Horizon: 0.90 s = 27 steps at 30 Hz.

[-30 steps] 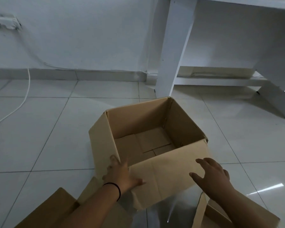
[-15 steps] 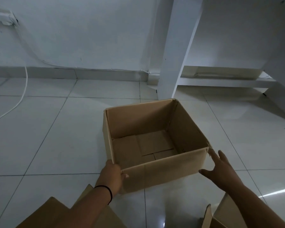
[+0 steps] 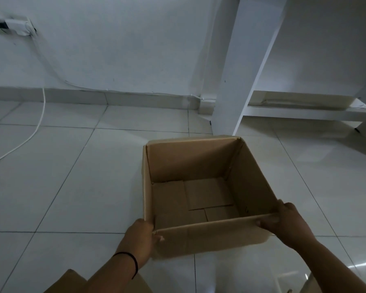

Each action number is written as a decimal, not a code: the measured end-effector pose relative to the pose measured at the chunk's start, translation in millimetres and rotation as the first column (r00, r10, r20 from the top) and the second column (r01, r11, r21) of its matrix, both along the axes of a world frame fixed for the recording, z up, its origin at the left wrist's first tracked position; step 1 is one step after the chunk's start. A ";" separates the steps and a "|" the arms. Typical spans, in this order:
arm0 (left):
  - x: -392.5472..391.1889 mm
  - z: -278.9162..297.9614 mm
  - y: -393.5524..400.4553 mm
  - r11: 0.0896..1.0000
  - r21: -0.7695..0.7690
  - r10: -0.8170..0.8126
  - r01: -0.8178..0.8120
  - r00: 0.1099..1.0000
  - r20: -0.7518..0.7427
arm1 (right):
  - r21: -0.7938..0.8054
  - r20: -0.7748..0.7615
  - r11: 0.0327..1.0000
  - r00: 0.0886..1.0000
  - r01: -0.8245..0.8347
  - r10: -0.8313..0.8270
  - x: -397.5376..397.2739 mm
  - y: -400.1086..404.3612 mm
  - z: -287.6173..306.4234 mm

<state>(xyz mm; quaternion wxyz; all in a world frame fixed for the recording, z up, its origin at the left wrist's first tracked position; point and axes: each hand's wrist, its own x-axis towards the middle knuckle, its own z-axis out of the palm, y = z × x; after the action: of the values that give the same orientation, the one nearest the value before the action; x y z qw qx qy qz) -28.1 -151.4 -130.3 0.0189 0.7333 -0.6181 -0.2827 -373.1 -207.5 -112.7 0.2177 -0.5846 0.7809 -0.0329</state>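
Note:
An open brown cardboard box [image 3: 207,237] stands upright on the white tiled floor, empty, with its bottom flaps folded flat inside. My left hand [image 3: 141,234] grips the box's near left corner, thumb on the front wall. My right hand [image 3: 284,222] grips the near right corner, fingers curled over the rim. A black band circles my left wrist.
A white desk leg [image 3: 239,66] and low shelf [image 3: 309,112] stand just behind the box at the right. A white cable [image 3: 39,115] runs from a wall plug [image 3: 17,27] down across the floor at the left. More cardboard [image 3: 72,282] lies at the bottom edge.
The box came down from a tilt to stand flat on the floor. My right hand moved in from beside the box and took hold of its near right corner.

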 end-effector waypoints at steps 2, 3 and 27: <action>14.8 -0.8 -3.3 1.000 -0.021 0.003 -0.002 1.000 0.018 | 0.013 -0.027 1.000 0.999 -0.020 0.021 12.8 2.2 1.4; 23.6 -0.7 -6.1 1.000 -0.025 0.003 -0.002 1.000 0.023 | 0.010 -0.029 1.000 0.999 -0.026 0.027 19.9 3.5 1.6; 82.0 8.7 -56.1 0.983 -0.045 0.177 -0.177 0.984 -0.005 | -0.002 0.000 1.000 1.000 -0.030 0.030 86.9 -36.4 -9.3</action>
<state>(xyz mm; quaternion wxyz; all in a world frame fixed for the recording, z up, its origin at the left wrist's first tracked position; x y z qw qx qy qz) 53.9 -207.5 -121.6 0.0612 0.7845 -0.5567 -0.2662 -286.2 -243.8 -122.0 0.2178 -0.5964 0.7720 -0.0305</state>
